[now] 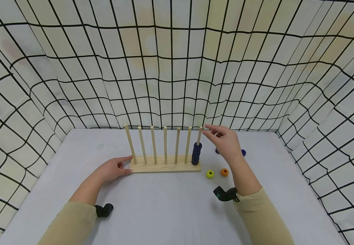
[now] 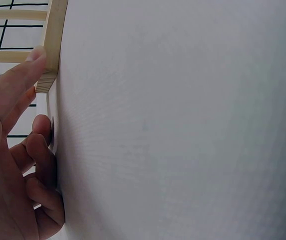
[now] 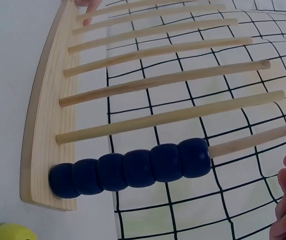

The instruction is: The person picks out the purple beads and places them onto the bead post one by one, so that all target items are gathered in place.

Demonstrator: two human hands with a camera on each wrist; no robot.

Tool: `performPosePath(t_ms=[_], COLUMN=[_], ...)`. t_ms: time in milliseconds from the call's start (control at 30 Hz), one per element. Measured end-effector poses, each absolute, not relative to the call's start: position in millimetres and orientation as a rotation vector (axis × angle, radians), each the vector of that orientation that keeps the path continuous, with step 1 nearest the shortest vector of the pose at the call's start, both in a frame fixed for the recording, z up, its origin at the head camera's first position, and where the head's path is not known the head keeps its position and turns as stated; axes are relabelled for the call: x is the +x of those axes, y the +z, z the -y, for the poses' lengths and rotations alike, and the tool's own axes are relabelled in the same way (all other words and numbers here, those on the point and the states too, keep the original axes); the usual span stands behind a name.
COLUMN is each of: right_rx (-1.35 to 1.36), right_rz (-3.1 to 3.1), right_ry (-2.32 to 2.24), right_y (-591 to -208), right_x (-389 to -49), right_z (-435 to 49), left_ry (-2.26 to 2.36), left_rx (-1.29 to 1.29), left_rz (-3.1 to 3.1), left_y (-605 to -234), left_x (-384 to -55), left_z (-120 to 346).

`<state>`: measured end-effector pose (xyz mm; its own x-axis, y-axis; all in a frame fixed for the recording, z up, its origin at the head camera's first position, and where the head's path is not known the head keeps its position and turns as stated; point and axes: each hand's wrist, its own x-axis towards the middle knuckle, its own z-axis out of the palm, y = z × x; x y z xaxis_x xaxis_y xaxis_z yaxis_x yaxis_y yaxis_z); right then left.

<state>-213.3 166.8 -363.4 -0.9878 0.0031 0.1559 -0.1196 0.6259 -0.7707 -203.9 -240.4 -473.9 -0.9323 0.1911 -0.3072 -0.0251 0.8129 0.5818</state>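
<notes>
A wooden peg rack (image 1: 165, 167) with a row of upright dowels stands on the table. Its rightmost peg (image 3: 255, 141) carries a stack of several dark blue beads (image 3: 138, 168), and bare wood shows above them. At the rack's left end, my left hand (image 1: 115, 169) grips the base between thumb and forefinger, while its other fingers curl by the tabletop. Beside the top of the rightmost peg is my right hand (image 1: 226, 140), fingers loosely bent, with no bead visible between them. Whether a fingertip touches the peg tip I cannot tell.
Right of the rack lie a yellow bead (image 1: 210, 174) and an orange bead (image 1: 224, 172). Two more blue beads, one a blue bead (image 1: 243, 152), show partly behind my right hand. White walls with black netting (image 1: 170, 68) enclose the white table (image 1: 164, 211).
</notes>
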Motion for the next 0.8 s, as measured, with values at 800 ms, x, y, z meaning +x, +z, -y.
performPosePath(t_ms=[800], right_rx=[0.023], right_rz=[2.788], right_ry=[1.226], right_y=[-374], right_x=[-217], right_z=[-203], left_ry=[0.854], left_rx=[0.106], left_rz=[-2.632], left_y=[-473], left_x=[-205], left_z=[239])
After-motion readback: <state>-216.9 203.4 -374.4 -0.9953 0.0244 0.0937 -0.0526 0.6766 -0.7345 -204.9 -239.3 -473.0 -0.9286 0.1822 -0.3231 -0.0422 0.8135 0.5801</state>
